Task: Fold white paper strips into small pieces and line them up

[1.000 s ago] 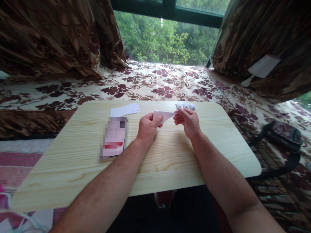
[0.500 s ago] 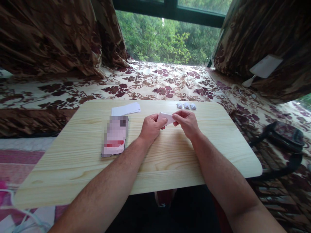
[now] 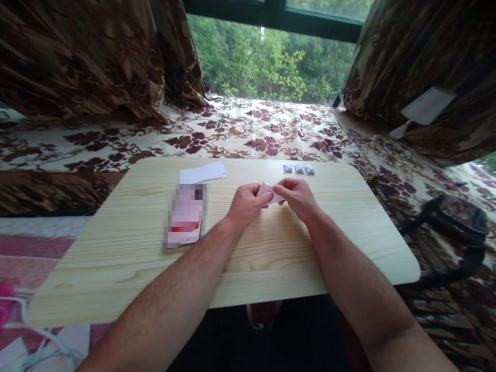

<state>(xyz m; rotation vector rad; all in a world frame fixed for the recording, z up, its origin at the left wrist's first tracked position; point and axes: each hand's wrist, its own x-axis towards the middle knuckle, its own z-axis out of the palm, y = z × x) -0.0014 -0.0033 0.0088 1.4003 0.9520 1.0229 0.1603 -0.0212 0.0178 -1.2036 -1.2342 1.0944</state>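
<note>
A phone (image 3: 185,214) lies left on the desk (image 3: 267,279); the left forearm (image 3: 174,279), swinging outward, could nudge it. Paper strips (image 3: 202,173) lie near the far edge. The left hand (image 3: 247,204) and right hand (image 3: 297,197) both pinch folded paper (image 3: 265,189), short of that edge's middle; uneven thumb pressure could skew a crease. Three folded pieces (image 3: 299,168) sit toward the far right corner.

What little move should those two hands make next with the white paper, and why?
Perhaps the right fingers should press along the edge of the white paper while the left fingers steady it: both grip it, from opposite sides and close together.
</note>
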